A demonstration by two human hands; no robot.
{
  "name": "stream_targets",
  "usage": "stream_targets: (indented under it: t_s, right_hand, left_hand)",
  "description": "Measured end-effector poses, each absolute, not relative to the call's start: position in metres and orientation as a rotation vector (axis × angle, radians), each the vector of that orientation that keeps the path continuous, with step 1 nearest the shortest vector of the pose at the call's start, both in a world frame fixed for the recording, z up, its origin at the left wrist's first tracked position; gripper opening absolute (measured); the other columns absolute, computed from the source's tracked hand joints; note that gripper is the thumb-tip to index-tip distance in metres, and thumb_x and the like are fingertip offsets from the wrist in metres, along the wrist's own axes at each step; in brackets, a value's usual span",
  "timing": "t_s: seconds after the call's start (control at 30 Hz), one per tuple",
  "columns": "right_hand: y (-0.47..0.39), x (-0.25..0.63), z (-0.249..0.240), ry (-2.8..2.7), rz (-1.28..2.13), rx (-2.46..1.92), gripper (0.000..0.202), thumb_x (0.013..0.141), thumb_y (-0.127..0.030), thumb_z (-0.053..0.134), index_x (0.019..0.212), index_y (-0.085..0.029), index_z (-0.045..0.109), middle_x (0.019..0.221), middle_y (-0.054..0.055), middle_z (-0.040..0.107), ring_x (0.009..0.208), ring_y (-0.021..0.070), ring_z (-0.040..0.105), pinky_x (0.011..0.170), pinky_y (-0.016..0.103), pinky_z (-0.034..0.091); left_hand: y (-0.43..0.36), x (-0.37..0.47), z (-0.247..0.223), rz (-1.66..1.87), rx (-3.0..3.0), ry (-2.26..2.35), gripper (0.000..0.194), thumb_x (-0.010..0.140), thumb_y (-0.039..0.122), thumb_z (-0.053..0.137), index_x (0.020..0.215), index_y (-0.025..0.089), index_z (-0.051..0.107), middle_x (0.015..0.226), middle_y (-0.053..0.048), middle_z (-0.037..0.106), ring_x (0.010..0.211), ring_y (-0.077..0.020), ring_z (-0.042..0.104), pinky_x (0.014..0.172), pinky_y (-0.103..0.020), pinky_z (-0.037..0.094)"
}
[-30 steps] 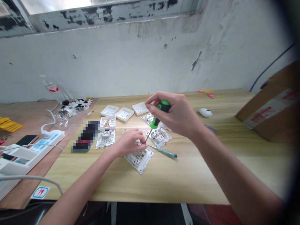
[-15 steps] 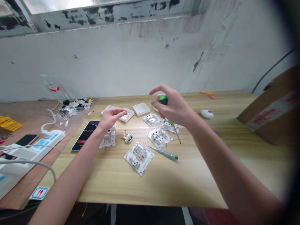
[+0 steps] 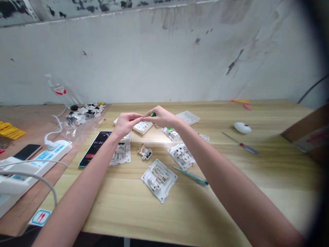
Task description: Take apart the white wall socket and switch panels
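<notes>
My left hand [image 3: 125, 124] is closed in a pinch, its fingertips meeting those of my right hand [image 3: 160, 117] above the white socket covers. A small brass-coloured part, seen in the left fingertips earlier, is now almost hidden between the fingers. My right hand is closed round a green-and-black screwdriver [image 3: 153, 114], whose shaft is mostly hidden. Just below the fingertips lies a white socket cover [image 3: 143, 127]. Nearer to me are a small switch mechanism [image 3: 145, 151] with brass contacts and an open white socket back [image 3: 159, 180] with metal strips inside.
More socket backs [image 3: 181, 155] lie beneath my right forearm, beside a teal screwdriver [image 3: 191, 175]. Another screwdriver [image 3: 241, 144] and a white mouse [image 3: 242, 128] are to the right. A phone [image 3: 95, 149], power strip [image 3: 48, 161] and water bottle [image 3: 61, 92] stand left; a cardboard box [image 3: 308, 133] stands right.
My right hand has moved left with the screwdriver, and its fingertips now meet my left hand's. The view has turned down and slightly left-to-right, uncovering the screwdriver near the mouse.
</notes>
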State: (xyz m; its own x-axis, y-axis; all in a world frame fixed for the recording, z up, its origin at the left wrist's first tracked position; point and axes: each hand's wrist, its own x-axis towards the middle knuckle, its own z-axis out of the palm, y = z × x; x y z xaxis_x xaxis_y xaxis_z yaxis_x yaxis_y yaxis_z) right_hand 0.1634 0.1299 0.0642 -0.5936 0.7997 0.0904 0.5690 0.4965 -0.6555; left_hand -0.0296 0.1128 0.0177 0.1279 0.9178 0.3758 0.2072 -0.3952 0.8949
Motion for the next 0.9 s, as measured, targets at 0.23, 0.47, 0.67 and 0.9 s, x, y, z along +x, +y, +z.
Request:
stream_targets:
  t_s: [0.23, 0.47, 0.67, 0.9]
  right_hand:
    - [0.141, 0.155, 0.061, -2.407, 0.735, -1.111, 0.041, 0.085, -0.051, 0.054, 0.094, -0.016, 0.072, 0.056, -0.001, 0.052, 0.047, 0.0079, 0.041, 0.046, 0.023, 0.033]
    - [0.148, 0.139, 0.044, -2.354, 0.22, -1.216, 0.029, 0.087, -0.036, 0.051, 0.095, -0.019, 0.072, 0.088, 0.01, 0.07, 0.08, 0.0184, 0.059, 0.066, 0.027, 0.036]
    - [0.146, 0.135, 0.036, -2.406, -0.03, -1.274, 0.033, 0.091, -0.031, 0.041, 0.094, -0.018, 0.071, 0.091, 0.01, 0.072, 0.08, 0.0189, 0.061, 0.063, 0.028, 0.032]
    - [0.148, 0.136, 0.025, -2.547, -0.109, -1.317, 0.033, 0.089, -0.028, 0.043, 0.089, -0.017, 0.074, 0.085, 0.014, 0.072, 0.076, 0.0217, 0.063, 0.06, 0.03, 0.031]
  left_hand:
    - [0.119, -0.037, 0.022, 1.258, 1.768, 1.151, 0.033, 0.074, 0.042, 0.072, 0.087, 0.011, 0.074, 0.082, -0.01, 0.075, 0.078, -0.0191, 0.069, 0.076, -0.032, 0.054]
    - [0.148, -0.034, 0.004, 1.204, 1.965, 1.374, 0.036, 0.087, 0.049, 0.052, 0.08, 0.014, 0.06, 0.073, -0.005, 0.067, 0.065, -0.014, 0.062, 0.063, -0.026, 0.048]
    - [0.158, -0.027, -0.003, 1.097, 2.111, 1.601, 0.033, 0.094, 0.035, 0.038, 0.071, 0.017, 0.054, 0.07, -0.004, 0.06, 0.069, -0.0176, 0.056, 0.067, -0.029, 0.042]
    - [0.15, -0.037, -0.003, 0.826, 2.337, 1.741, 0.036, 0.088, 0.039, 0.051, 0.06, 0.017, 0.061, 0.075, -0.008, 0.061, 0.091, -0.0273, 0.054, 0.089, -0.041, 0.035]
